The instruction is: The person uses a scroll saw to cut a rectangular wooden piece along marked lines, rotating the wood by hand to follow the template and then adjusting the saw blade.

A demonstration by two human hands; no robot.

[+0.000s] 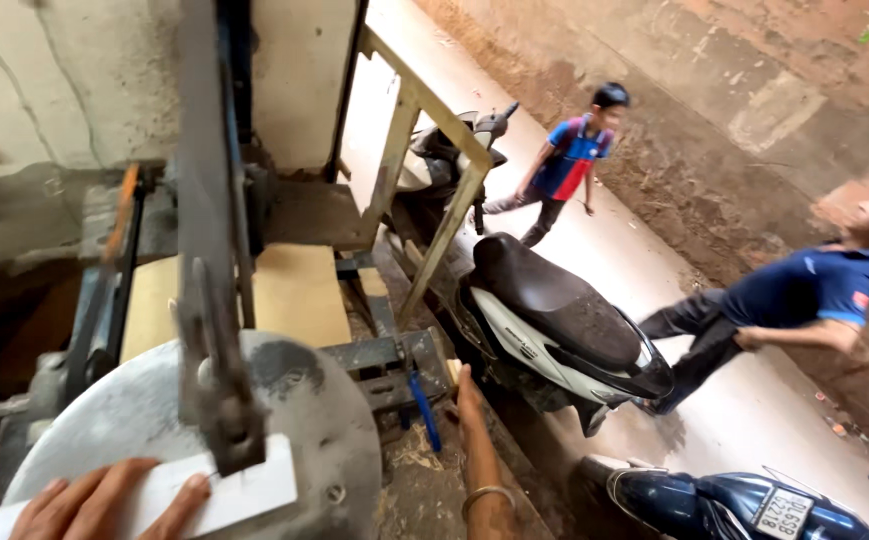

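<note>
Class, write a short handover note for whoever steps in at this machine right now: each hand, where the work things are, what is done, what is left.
Left hand: fingers spread flat on the white rectangular board, pressing it onto the round grey metal machine table.
Right hand: off the board, resting on the dusty bench edge beside the blue-handled tool.
The board's end sits under the dark metal blade guide.
Done: board is placed at the guide. Whether any cut is made cannot be seen.
Left: judging by position, probably feeding the board through.

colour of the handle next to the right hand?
Blue: the handle lies just left of the right hand, clearest in the head view.
</note>
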